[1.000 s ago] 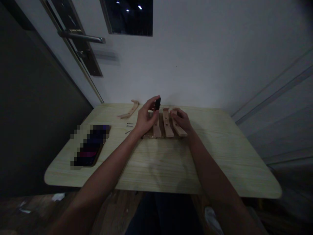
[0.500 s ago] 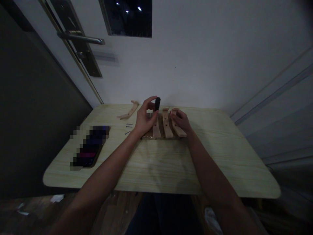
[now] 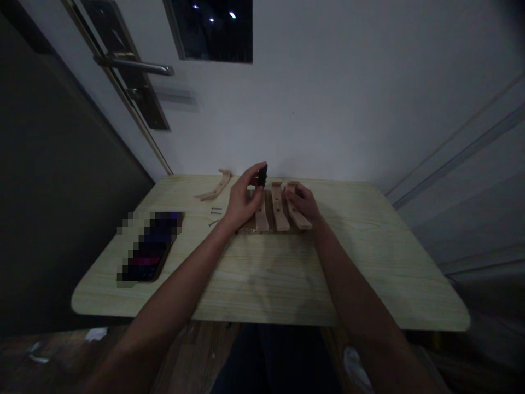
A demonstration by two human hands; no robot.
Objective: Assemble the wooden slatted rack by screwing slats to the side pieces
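Observation:
My left hand (image 3: 244, 198) is closed around a small black handle-like object (image 3: 263, 175) standing upright; its lower end is hidden, so its exact kind does not show. Just below it lies a curved wooden hook (image 3: 261, 219) with a hole in it. Beside that is a middle wooden hook (image 3: 279, 210). My right hand (image 3: 303, 200) grips the upper part of a right-hand wooden hook (image 3: 301, 219), which slants to the right. All three hooks rest across a brown board (image 3: 248, 224) that has a shiny, film-like front edge.
Another wooden hook (image 3: 216, 189) lies at the table's back left. Three screws (image 3: 215, 212) are left of my left hand. A phone (image 3: 153, 246) lies further left on the pale table (image 3: 262, 284). Behind the table stands a white door with a metal handle (image 3: 135, 65).
The black object has turned a little in my left hand and now shows a different side. My right hand keeps its hold on the right-hand hook. The view has shifted very slightly.

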